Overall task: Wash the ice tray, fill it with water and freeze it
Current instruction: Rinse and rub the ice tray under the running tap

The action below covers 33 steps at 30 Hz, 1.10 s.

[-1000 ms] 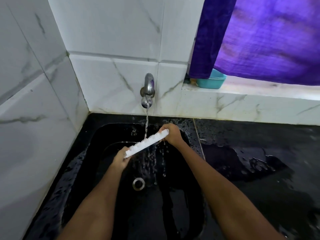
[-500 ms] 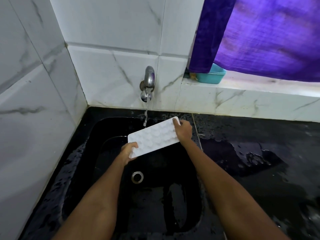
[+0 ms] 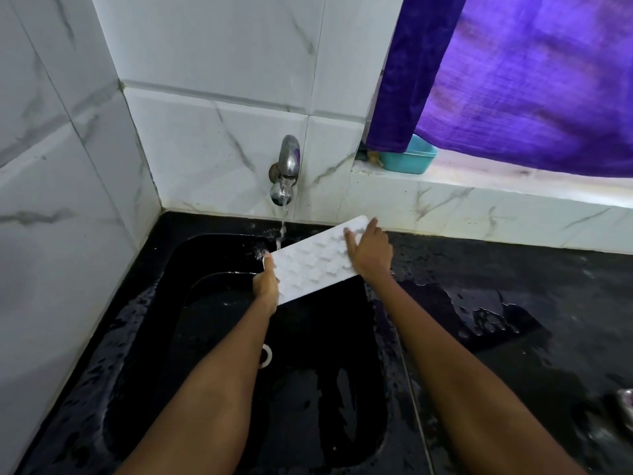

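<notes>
left arm (image 3: pixel 212 382) half hides the drain (image 3: pixel 266 355); blurred metal object (image 3: pixel 624 407) cut off right.

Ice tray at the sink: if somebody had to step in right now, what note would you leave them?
Left hand grips the ice tray's near-left end; right hand lies across its far-right end, fingers spread.
The tray is held tilted over the black sink, bumpy underside towards the camera, with the tap's stream landing at its upper-left edge.
Done: rinsing is under way.
Left: finish washing, turn the tray cups-up, fill it, take it to the freezer.
</notes>
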Available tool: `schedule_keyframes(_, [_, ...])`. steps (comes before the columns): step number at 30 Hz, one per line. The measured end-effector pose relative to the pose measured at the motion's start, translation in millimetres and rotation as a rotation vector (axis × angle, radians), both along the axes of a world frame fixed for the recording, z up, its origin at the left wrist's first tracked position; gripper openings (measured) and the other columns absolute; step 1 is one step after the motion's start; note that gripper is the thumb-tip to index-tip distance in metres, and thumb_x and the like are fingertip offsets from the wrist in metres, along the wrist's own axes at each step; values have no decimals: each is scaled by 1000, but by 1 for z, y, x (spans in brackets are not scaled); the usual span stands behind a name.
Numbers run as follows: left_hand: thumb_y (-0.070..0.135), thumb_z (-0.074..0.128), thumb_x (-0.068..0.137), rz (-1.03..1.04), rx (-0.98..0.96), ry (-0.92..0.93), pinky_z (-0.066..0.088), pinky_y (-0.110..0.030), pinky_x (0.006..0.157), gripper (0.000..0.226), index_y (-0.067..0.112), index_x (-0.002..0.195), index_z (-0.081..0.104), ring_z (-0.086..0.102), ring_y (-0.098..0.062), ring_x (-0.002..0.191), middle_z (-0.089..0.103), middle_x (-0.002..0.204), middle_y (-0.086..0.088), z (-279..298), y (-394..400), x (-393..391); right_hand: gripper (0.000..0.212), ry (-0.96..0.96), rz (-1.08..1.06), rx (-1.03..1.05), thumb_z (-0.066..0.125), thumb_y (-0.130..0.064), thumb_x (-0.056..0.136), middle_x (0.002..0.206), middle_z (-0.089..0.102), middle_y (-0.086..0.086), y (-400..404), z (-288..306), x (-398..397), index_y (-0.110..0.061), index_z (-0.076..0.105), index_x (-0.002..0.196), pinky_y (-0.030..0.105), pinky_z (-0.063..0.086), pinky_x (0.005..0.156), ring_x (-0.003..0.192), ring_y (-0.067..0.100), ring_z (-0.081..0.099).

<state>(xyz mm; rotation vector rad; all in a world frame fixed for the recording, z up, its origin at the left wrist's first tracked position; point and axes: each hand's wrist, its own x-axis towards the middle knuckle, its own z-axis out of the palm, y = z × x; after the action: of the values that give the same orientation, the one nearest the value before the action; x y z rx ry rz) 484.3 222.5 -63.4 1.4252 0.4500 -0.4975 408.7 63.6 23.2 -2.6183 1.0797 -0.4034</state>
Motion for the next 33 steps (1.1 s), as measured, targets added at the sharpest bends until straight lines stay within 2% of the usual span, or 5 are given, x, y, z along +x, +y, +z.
schedule_keyframes(6, [54,47,91,78,188,-62,41,-27,48,51,8,75,60,52,-19,51,52,58,-2,-4,43,22,70,311,186,-75,26,-43,97,155,-1,30,84,-50,38,-2,2,149,66,-11,108,145,42,-7])
schedule_keyframes(10, [45,39,98,66,350,-129,52,-36,83,59,-7,102,69,66,-38,98,70,101,-25,-5,66,36,59,268,640,-57,23,-37,100,158,1,22,156,-70,66,-10,8,151,60,-11,112,146,37,-10])
schedule_keyframes(16, [42,37,99,123,439,-211,51,-43,93,59,-8,108,67,65,-40,103,68,109,-27,5,103,58,53,147,922,-190,25,-31,101,160,7,6,150,-63,84,-20,11,151,56,-5,116,149,20,2])
schedule_keyframes(26, [39,42,99,7,477,-254,51,-42,82,60,-15,93,66,65,-44,93,69,97,-32,0,120,53,98,305,257,530,41,-77,78,160,-11,8,95,-75,67,-27,1,151,66,2,110,146,36,-10])
schedule_keyframes(33, [45,38,99,120,386,-113,45,-37,68,57,-7,87,61,56,-37,70,56,66,-15,-14,150,51,68,196,307,702,60,-41,89,145,40,18,84,-43,89,1,37,136,42,41,106,130,33,44])
